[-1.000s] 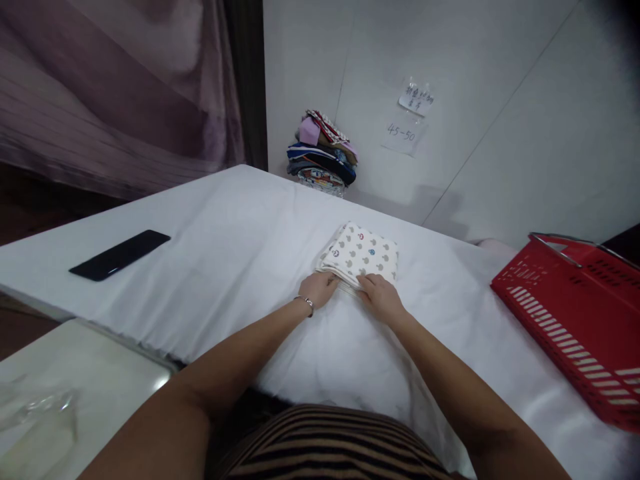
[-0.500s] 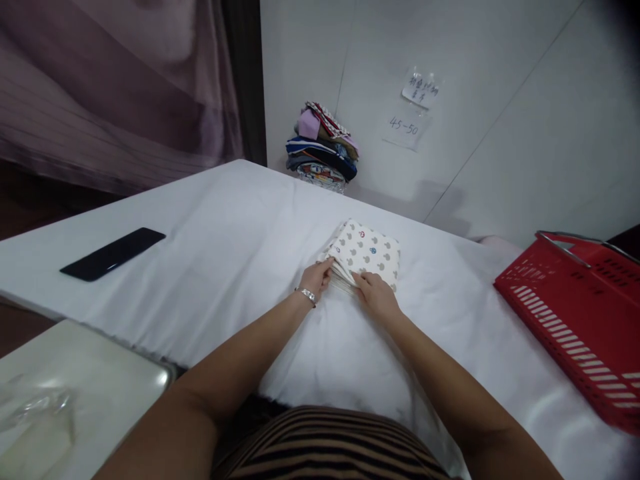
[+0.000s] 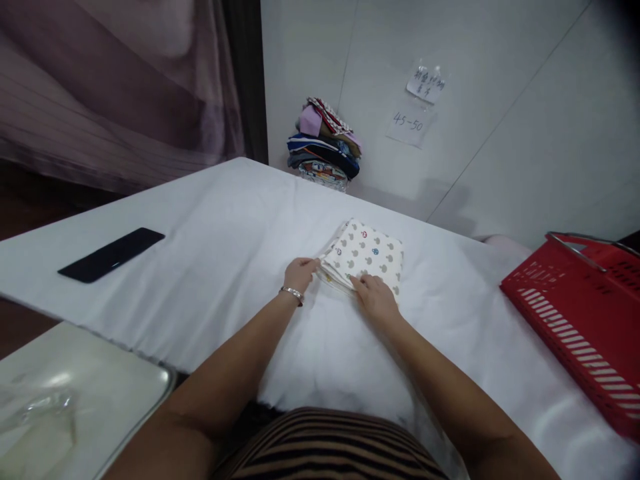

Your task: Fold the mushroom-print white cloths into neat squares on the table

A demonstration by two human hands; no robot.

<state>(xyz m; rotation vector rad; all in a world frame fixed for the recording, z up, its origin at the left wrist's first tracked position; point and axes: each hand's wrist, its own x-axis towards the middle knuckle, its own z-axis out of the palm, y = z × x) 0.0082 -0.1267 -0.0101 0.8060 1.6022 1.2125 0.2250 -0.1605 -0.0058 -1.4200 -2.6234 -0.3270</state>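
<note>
A folded white cloth with small grey, red and blue prints (image 3: pixel 369 253) lies on the white-covered table (image 3: pixel 225 253). My left hand (image 3: pixel 299 273), with a bracelet on the wrist, pinches the cloth's near left corner with closed fingers. My right hand (image 3: pixel 374 297) rests on the cloth's near edge, fingers curled onto the fabric. Both forearms reach forward from my striped top at the bottom of the view.
A stack of folded colourful clothes (image 3: pixel 324 147) sits at the far table edge against the wall. A black phone (image 3: pixel 111 254) lies at the left. A red plastic basket (image 3: pixel 580 313) stands at the right. Paper notes (image 3: pixel 418 100) hang on the wall. A pale tray-like surface (image 3: pixel 70 393) is lower left.
My left hand has shifted left along the cloth's near edge to its left corner. My right hand stays on the near edge. The cloth has hardly moved.
</note>
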